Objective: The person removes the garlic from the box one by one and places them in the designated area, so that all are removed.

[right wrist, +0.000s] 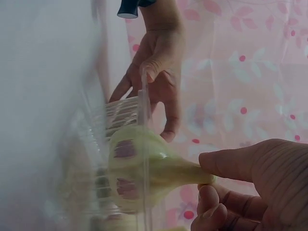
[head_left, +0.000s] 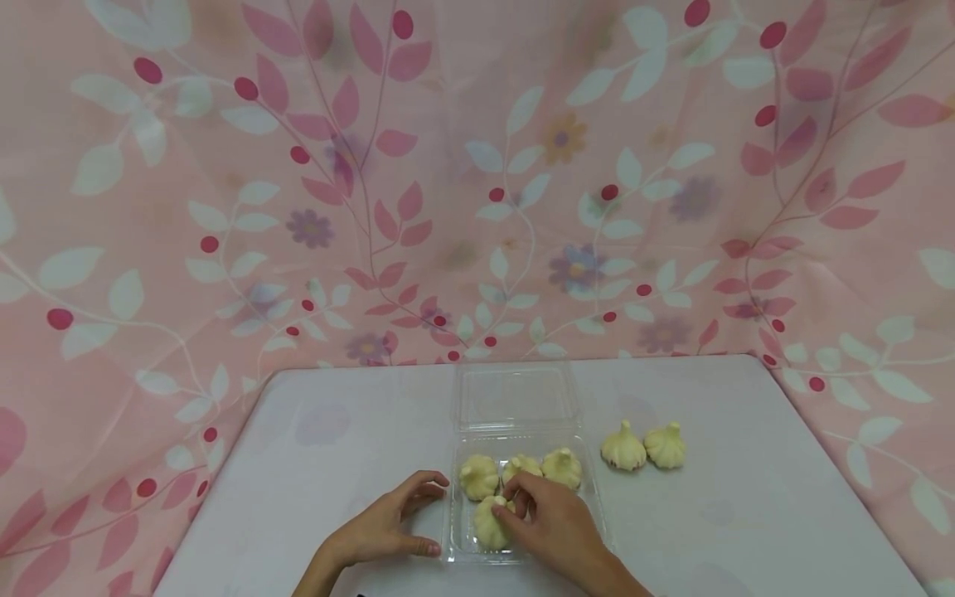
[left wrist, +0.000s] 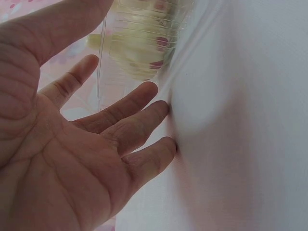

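My right hand (head_left: 555, 524) pinches the stem of a garlic bulb (right wrist: 154, 168) between thumb and fingers; the bulb sits in the near left part of a clear plastic clamshell box (head_left: 531, 557). Three more garlic bulbs lie behind it in the box, one of them at the left (head_left: 478, 477) and one at the far right (head_left: 562, 469). Beside the box's left wall is my left hand (head_left: 388, 521), its thumb and fingers spread and nothing held; in the left wrist view its fingertips (left wrist: 166, 107) come down at the white tabletop.
The box's lid (head_left: 517, 398) stands open toward the back. Two garlic bulbs, one on the left (head_left: 623, 448) and one on the right (head_left: 665, 445), rest on the white table (head_left: 746, 497) right of the box. A pink floral cloth (head_left: 462, 166) hangs behind the table.
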Available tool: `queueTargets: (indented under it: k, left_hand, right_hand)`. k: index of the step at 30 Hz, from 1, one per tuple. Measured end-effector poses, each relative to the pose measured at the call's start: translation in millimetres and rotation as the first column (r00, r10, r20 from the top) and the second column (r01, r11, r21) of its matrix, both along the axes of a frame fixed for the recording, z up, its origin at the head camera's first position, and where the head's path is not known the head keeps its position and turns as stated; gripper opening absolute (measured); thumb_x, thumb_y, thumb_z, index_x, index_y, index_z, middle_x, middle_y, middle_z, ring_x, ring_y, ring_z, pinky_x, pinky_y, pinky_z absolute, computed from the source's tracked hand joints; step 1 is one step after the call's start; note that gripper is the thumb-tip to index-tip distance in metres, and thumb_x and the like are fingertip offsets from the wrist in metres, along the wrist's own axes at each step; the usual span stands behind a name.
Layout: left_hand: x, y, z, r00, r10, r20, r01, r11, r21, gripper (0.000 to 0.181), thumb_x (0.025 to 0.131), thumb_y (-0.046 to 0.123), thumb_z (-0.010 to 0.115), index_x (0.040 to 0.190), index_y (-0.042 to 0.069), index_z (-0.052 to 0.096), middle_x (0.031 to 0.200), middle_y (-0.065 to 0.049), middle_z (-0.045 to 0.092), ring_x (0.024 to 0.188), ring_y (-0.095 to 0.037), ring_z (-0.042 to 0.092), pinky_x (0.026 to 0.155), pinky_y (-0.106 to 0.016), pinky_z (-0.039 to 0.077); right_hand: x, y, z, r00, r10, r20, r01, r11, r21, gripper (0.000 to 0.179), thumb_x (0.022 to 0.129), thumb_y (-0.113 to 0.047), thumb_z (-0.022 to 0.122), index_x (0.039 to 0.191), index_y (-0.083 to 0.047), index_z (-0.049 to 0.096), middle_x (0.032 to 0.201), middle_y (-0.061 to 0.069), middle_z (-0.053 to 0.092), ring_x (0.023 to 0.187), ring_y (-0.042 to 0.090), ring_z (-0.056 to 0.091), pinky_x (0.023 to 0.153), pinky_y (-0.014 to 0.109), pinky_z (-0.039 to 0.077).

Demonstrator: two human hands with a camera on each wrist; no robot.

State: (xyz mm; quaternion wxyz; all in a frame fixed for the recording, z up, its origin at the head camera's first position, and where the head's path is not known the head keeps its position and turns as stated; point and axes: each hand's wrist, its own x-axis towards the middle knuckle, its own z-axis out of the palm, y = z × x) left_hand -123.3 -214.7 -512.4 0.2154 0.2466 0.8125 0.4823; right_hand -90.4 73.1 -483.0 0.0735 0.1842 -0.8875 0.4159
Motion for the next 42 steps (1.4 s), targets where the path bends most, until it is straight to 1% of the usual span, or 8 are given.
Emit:
queueTargets:
  k: [9, 13, 16, 20, 29, 35, 42]
  left_hand:
    - [0.2, -0.4, 1.3, 1.0, -0.002, 0.011, 0.002, 1.0, 0.005, 0.077, 0.078, 0.027, 0.086, 0.14, 0.022, 0.041, 0.135, -0.003, 0.055, 0.131, -0.028, 0.047, 0.111, -0.039, 0.033]
    - [0.4, -0.8, 1.0, 1.0, -0.005, 0.001, 0.005, 1.0, 0.004, 0.077, 0.078, 0.029, 0.086, 0.14, 0.023, 0.041, 0.135, -0.003, 0.055, 0.131, -0.029, 0.048, 0.111, -0.039, 0.033]
    - [0.2, -1.6, 0.4, 1.0, -0.004, -0.007, 0.004, 1.0, 0.003, 0.078, 0.077, 0.03, 0.086, 0.14, 0.024, 0.041, 0.134, -0.003, 0.055, 0.13, -0.029, 0.048, 0.111, -0.037, 0.033]
    - [0.2, -2.0, 0.5, 1.0, -0.002, -0.018, 0.002, 1.0, 0.003, 0.078, 0.077, 0.031, 0.086, 0.14, 0.025, 0.041, 0.134, -0.003, 0.056, 0.129, -0.029, 0.049, 0.11, -0.035, 0.033]
    - [0.2, -0.7, 1.7, 1.0, -0.003, -0.011, 0.003, 1.0, -0.003, 0.079, 0.077, 0.03, 0.086, 0.141, 0.021, 0.041, 0.133, -0.002, 0.056, 0.129, -0.028, 0.049, 0.11, -0.037, 0.033]
    - [-0.2, -1.2, 1.4, 1.0, -0.009, -0.021, 0.009, 1.0, 0.006, 0.08, 0.076, 0.03, 0.086, 0.141, 0.02, 0.041, 0.133, -0.003, 0.056, 0.13, -0.029, 0.048, 0.11, -0.036, 0.033]
    - [-0.1, -0.9, 1.4, 1.0, -0.005, -0.006, 0.005, 1.0, 0.0, 0.08, 0.076, 0.031, 0.087, 0.141, 0.021, 0.041, 0.134, -0.001, 0.056, 0.131, -0.027, 0.047, 0.11, -0.039, 0.033]
  right_hand:
    - [0.4, 8.5, 15.6, 1.0, -0.018, 0.019, 0.018, 0.999, -0.03, 0.019, 0.083, -0.029, 0.081, 0.085, -0.026, 0.062, 0.067, -0.021, 0.049, 0.056, -0.003, 0.041, 0.049, 0.019, 0.037]
    - [-0.6, 13.0, 20.7, 0.999, -0.04, 0.019, 0.041, 0.999, -0.027, 0.019, 0.082, -0.029, 0.081, 0.085, -0.027, 0.063, 0.066, -0.021, 0.048, 0.057, -0.002, 0.041, 0.049, 0.019, 0.037]
    - [-2.3, 16.7, 22.7, 0.999, -0.052, 0.001, 0.052, 0.998, -0.02, 0.019, 0.081, -0.028, 0.082, 0.084, -0.026, 0.063, 0.066, -0.022, 0.048, 0.056, -0.003, 0.041, 0.049, 0.019, 0.037]
    - [-4.7, 21.6, 26.3, 0.998, -0.055, -0.012, 0.055, 0.998, -0.036, 0.02, 0.08, -0.025, 0.083, 0.084, -0.025, 0.064, 0.065, -0.022, 0.048, 0.055, -0.003, 0.04, 0.048, 0.019, 0.036]
    - [-8.3, 33.1, 37.6, 0.997, -0.059, 0.044, 0.061, 0.997, -0.042, 0.018, 0.082, -0.027, 0.082, 0.085, -0.024, 0.064, 0.066, -0.018, 0.052, 0.055, 0.0, 0.045, 0.049, 0.021, 0.039]
    - [-10.1, 43.9, 44.4, 0.998, -0.062, 0.03, 0.062, 0.998, -0.028, 0.017, 0.083, -0.03, 0.081, 0.085, -0.025, 0.064, 0.066, -0.017, 0.052, 0.056, 0.001, 0.046, 0.049, 0.021, 0.039]
    - [-12.4, 56.1, 50.7, 0.997, -0.07, 0.022, 0.071, 0.996, -0.044, 0.017, 0.083, -0.029, 0.081, 0.086, -0.024, 0.065, 0.066, -0.016, 0.052, 0.056, 0.002, 0.046, 0.047, 0.021, 0.037]
